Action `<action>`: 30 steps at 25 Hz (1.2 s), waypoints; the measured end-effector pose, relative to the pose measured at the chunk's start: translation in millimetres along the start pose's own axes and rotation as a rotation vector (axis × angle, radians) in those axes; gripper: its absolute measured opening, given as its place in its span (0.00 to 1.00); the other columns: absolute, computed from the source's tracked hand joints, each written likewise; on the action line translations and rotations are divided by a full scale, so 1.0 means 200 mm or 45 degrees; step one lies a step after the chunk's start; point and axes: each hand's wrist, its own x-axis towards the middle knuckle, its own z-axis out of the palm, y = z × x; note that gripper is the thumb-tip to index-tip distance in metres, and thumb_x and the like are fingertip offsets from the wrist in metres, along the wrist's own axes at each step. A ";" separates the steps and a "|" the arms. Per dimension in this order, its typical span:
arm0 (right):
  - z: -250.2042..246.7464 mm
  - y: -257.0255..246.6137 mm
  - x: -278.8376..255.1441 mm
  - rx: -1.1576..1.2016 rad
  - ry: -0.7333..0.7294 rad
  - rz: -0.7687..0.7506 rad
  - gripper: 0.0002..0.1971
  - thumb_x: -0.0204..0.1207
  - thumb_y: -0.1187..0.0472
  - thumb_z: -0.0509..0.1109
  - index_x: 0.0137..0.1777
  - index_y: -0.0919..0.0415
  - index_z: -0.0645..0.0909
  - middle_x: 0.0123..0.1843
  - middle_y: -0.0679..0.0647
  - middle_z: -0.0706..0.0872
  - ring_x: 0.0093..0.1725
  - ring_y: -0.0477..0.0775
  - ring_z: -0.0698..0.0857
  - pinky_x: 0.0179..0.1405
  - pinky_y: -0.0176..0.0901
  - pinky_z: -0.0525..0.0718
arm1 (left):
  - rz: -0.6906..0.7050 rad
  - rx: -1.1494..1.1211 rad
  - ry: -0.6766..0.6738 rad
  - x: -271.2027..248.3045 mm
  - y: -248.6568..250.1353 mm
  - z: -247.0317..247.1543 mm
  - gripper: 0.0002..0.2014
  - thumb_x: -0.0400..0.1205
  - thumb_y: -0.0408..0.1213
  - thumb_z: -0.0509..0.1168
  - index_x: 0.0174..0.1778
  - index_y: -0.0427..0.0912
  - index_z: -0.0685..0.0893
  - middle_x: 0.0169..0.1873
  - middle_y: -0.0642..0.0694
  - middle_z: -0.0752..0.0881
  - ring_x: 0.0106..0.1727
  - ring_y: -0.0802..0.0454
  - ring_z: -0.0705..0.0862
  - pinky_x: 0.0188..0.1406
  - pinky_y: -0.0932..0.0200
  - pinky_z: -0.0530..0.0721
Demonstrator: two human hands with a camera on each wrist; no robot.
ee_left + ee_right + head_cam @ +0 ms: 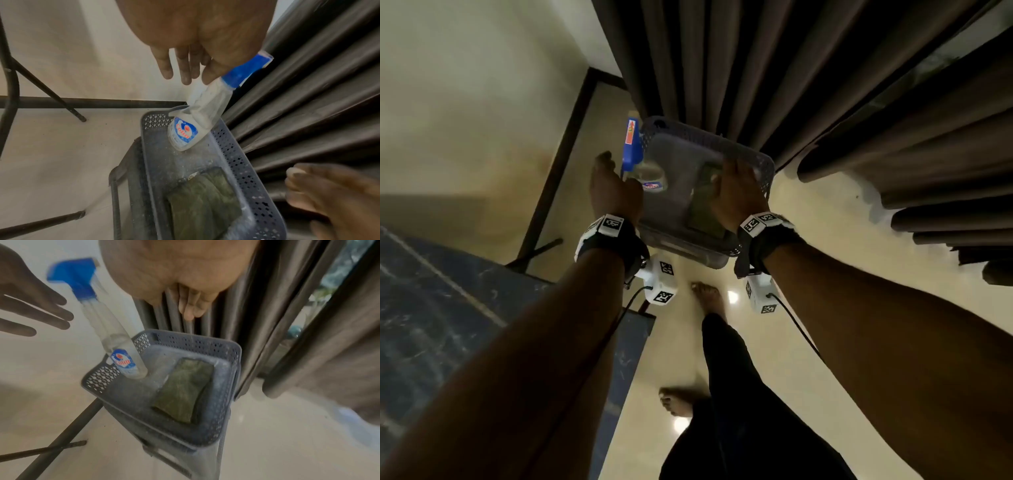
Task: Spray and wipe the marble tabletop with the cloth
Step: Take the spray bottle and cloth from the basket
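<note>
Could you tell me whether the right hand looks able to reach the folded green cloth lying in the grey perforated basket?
Probably yes: the right hand hovers open above the folded green cloth, the grey perforated plastic basket has no lid, and nothing covers the cloth.

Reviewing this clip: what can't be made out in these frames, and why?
- Spray bottle liquid level: clear body shows no readable fill line in any view.
- Spray bottle trigger: left hand covers it in the left wrist view; blurred in the right wrist view.
- Cloth underside: hidden against the basket floor.
- Marble tabletop: cut off by the head view's left edge, forearm across it.
- Right hand fingers: tips hidden over the basket's far rim.
</note>
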 end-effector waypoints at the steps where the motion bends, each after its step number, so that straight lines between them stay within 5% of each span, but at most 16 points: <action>1: 0.06 0.04 0.04 0.076 -0.013 0.068 0.24 0.86 0.58 0.56 0.78 0.70 0.67 0.76 0.69 0.70 0.73 0.71 0.73 0.73 0.60 0.72 | 0.053 -0.014 -0.001 0.04 -0.03 0.06 0.33 0.79 0.35 0.73 0.82 0.43 0.72 0.74 0.43 0.81 0.73 0.45 0.82 0.74 0.44 0.81; 5: 0.31 0.16 0.17 0.171 -0.174 0.306 0.24 0.88 0.59 0.56 0.78 0.73 0.68 0.78 0.71 0.69 0.74 0.71 0.73 0.76 0.57 0.72 | 0.085 -0.235 -0.002 0.15 -0.13 0.25 0.39 0.70 0.58 0.77 0.75 0.45 0.78 0.64 0.50 0.86 0.62 0.55 0.86 0.61 0.56 0.86; 11: 0.55 0.26 0.38 0.455 -0.090 0.795 0.47 0.77 0.45 0.70 0.86 0.66 0.48 0.83 0.66 0.60 0.80 0.74 0.65 0.77 0.68 0.71 | 0.186 -0.370 0.223 0.21 -0.19 0.34 0.36 0.82 0.60 0.71 0.76 0.37 0.76 0.59 0.50 0.87 0.55 0.68 0.86 0.52 0.73 0.83; 14: 0.60 0.26 0.47 0.592 -0.014 0.964 0.43 0.79 0.44 0.67 0.85 0.69 0.54 0.81 0.69 0.64 0.79 0.72 0.67 0.78 0.64 0.70 | 0.223 -0.365 0.246 0.22 -0.21 0.36 0.33 0.84 0.61 0.68 0.72 0.36 0.79 0.57 0.48 0.89 0.56 0.60 0.88 0.57 0.60 0.88; 16: 0.61 0.29 0.53 0.518 -0.050 0.961 0.38 0.79 0.42 0.66 0.81 0.66 0.66 0.76 0.66 0.75 0.74 0.69 0.76 0.72 0.56 0.77 | 0.245 -0.381 0.217 0.23 -0.21 0.36 0.33 0.84 0.62 0.67 0.73 0.36 0.78 0.58 0.44 0.89 0.58 0.54 0.89 0.59 0.49 0.89; 18: 0.57 0.30 0.54 0.589 -0.133 0.897 0.29 0.79 0.45 0.70 0.74 0.62 0.76 0.70 0.60 0.82 0.67 0.64 0.82 0.61 0.48 0.83 | 0.263 -0.360 0.197 0.23 -0.21 0.37 0.33 0.85 0.62 0.66 0.73 0.35 0.78 0.57 0.43 0.89 0.56 0.52 0.89 0.57 0.48 0.90; 21: 0.54 0.31 0.52 0.706 -0.297 0.821 0.26 0.80 0.45 0.68 0.74 0.56 0.77 0.71 0.58 0.81 0.69 0.65 0.81 0.60 0.49 0.84 | 0.249 -0.355 0.207 0.22 -0.20 0.37 0.31 0.85 0.60 0.66 0.71 0.35 0.79 0.52 0.47 0.88 0.51 0.58 0.88 0.54 0.57 0.88; 23: 0.52 0.28 0.51 0.739 -0.243 0.800 0.26 0.76 0.42 0.69 0.72 0.54 0.79 0.66 0.58 0.82 0.63 0.64 0.82 0.58 0.51 0.83 | 0.215 -0.366 0.187 0.22 -0.19 0.37 0.28 0.86 0.57 0.66 0.72 0.37 0.78 0.50 0.55 0.86 0.50 0.66 0.87 0.51 0.67 0.86; 27: 0.41 0.18 0.45 0.876 -0.099 0.819 0.07 0.79 0.54 0.68 0.45 0.58 0.82 0.37 0.52 0.80 0.37 0.56 0.79 0.29 0.39 0.70 | 0.156 -0.388 0.141 0.20 -0.15 0.34 0.21 0.89 0.52 0.66 0.69 0.39 0.78 0.47 0.62 0.82 0.44 0.79 0.82 0.48 0.72 0.79; 30: 0.28 0.06 0.36 0.982 0.002 0.789 0.10 0.78 0.57 0.70 0.35 0.56 0.79 0.35 0.53 0.83 0.34 0.54 0.82 0.31 0.45 0.82 | 0.132 -0.397 0.150 0.13 -0.06 0.23 0.19 0.89 0.52 0.66 0.66 0.41 0.79 0.45 0.61 0.82 0.42 0.79 0.81 0.43 0.79 0.76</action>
